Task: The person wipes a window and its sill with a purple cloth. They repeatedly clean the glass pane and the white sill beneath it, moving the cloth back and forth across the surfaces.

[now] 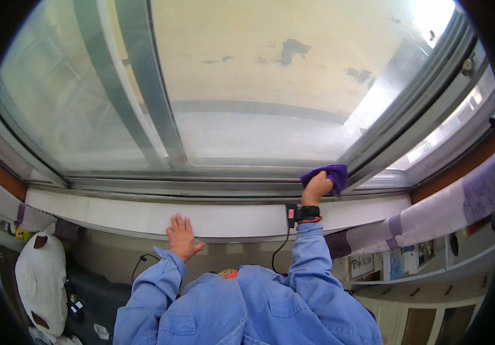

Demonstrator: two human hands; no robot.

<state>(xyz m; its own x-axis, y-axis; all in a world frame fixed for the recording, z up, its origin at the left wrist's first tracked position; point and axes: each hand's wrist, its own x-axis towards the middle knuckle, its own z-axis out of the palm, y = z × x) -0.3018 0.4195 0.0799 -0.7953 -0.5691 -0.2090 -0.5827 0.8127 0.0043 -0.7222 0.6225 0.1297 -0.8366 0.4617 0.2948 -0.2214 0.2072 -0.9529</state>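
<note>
My right hand (317,188) grips a bunched purple cloth (338,176) at the lower right corner of a sliding window pane (251,133). The cloth touches the grey metal window frame (247,183) there, and part of it is covered by my fingers. A black device on a strap (303,214) sits at my right wrist, with a cable running down from it. My left hand (181,237) rests palm down on the front edge of the white windowsill (238,219), fingers spread and nothing held.
Purple and white curtains (428,215) are gathered at the right, with another curtain (4,198) at the left. White shelves (424,271) hold framed items at lower right. A white plush toy (42,280) lies beside a black padded surface (96,289) at lower left.
</note>
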